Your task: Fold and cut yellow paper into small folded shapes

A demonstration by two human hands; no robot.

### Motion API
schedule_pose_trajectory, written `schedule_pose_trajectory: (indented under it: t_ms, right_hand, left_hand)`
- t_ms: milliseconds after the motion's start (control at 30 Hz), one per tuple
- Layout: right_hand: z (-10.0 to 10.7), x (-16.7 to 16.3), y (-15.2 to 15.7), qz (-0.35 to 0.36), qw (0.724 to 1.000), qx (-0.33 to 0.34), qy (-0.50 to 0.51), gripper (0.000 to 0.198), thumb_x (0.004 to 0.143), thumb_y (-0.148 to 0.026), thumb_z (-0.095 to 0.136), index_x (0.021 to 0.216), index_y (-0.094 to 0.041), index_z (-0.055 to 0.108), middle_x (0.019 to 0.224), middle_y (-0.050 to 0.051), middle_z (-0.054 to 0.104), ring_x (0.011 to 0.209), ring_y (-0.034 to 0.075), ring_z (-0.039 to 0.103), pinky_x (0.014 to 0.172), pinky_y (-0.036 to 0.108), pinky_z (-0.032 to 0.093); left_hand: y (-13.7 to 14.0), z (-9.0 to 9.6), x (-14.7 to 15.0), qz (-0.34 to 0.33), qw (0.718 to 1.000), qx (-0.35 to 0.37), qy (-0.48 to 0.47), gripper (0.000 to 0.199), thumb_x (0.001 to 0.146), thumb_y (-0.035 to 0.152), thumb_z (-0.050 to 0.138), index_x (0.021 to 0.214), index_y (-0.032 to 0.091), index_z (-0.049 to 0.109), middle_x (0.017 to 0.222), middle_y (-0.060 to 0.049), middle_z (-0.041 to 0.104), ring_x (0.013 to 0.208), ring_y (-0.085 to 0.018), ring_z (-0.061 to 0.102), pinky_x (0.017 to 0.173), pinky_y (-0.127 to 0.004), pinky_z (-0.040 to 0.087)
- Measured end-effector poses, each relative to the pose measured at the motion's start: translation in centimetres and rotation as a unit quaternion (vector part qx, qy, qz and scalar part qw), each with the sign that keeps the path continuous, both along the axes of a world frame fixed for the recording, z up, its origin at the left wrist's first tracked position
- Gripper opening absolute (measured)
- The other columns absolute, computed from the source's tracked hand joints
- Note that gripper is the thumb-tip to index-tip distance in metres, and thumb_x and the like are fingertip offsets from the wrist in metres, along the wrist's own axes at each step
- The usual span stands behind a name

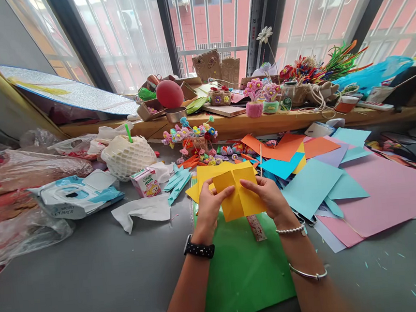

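left hand [208,208] pinching the left edge of the yellow paper [238,202], thumb on the near face, fingers mostly behind. right hand [274,199] same on the right edge, thumb pressed on the face. paper is up in the air between both hands, above the green board [248,278], tilted toward the camera. vertical crease down the middle, small notch at the center of the top edge. bottom edge hangs free, apart from the board.

patterned strip [257,229] lies on the board just under the paper, upper end hidden by it. board surface runs on between the forearms to its front edge; forearms cover parts of the side edges. grey tabletop [131,279] stretches wide left of the left forearm, so room to swing that way.

right side tighter: light blue sheets [313,188] near the right hand, overlapping a big pink sheet [393,195] farther right. thin stick [261,158] upright behind the right fingers, can't tell if held. behind the paper, yellow sheets [193,193], partly covered. left of those, light blue strips [178,182], then white tissue [143,211], its near edge on the grey surface.
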State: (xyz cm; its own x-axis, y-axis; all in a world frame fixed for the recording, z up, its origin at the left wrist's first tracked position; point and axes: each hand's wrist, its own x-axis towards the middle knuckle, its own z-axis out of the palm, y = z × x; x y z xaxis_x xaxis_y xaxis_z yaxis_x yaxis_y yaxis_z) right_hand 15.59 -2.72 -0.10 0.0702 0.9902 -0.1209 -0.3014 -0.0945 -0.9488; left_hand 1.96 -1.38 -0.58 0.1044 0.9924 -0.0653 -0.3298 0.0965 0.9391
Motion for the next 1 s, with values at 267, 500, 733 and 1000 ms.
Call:
schedule_pose_trajectory:
  t_ms: [267, 500, 733, 1000]
  right_hand:
    - [-0.05, -0.07, 0.05, -0.017, 0.999, 0.013, -0.034, 0.032, 0.050, -0.036, 0.071, 0.072, -0.014, 0.062, 0.071, 0.005, 0.067, 0.058, 0.017, 0.061, 0.053, 0.026, 0.048]
    - [-0.25, -0.53, 0.11, -0.036, 0.999, 0.011, 0.000, 0.030, 0.051, -0.033, 0.071, 0.073, -0.014, 0.062, 0.069, 0.004, 0.066, 0.057, 0.016, 0.060, 0.053, 0.026, 0.049]
    - [-0.24, -0.79, -0.03, -0.026, 0.999, 0.004, 0.030, 0.031, 0.053, -0.032, 0.071, 0.076, -0.014, 0.061, 0.072, 0.005, 0.066, 0.060, 0.017, 0.061, 0.057, 0.029, 0.050]
    - [-0.26, -0.41, 0.03, -0.032, 0.999, 0.026, 0.000, 0.029, 0.054, -0.033, 0.070, 0.075, -0.015, 0.062, 0.071, 0.002, 0.065, 0.059, 0.014, 0.060, 0.054, 0.025, 0.048]
  left_hand:
    - [-0.08, 0.02, 0.05, -0.032, 0.999, 0.013, -0.019, 0.056, 0.052, 0.022, 0.072, 0.101, 0.016, 0.043, 0.086, -0.008, 0.064, 0.072, -0.019, 0.062, 0.065, -0.031, 0.050]
    - [-0.29, 0.21, 0.40, 0.017, 0.999, 0.024, -0.011, 0.055, 0.053, 0.023, 0.072, 0.098, 0.017, 0.040, 0.085, -0.007, 0.063, 0.071, -0.018, 0.062, 0.064, -0.031, 0.050]
    - [-0.41, 0.22, 0.49, 0.027, 0.998, 0.046, -0.017, 0.055, 0.053, 0.022, 0.072, 0.096, 0.018, 0.039, 0.088, -0.007, 0.063, 0.073, -0.019, 0.062, 0.066, -0.031, 0.050]
    - [-0.27, 0.07, 0.13, -0.034, 0.999, 0.021, -0.015, 0.052, 0.056, 0.021, 0.070, 0.099, 0.016, 0.042, 0.091, -0.009, 0.063, 0.077, -0.020, 0.062, 0.069, -0.032, 0.049]
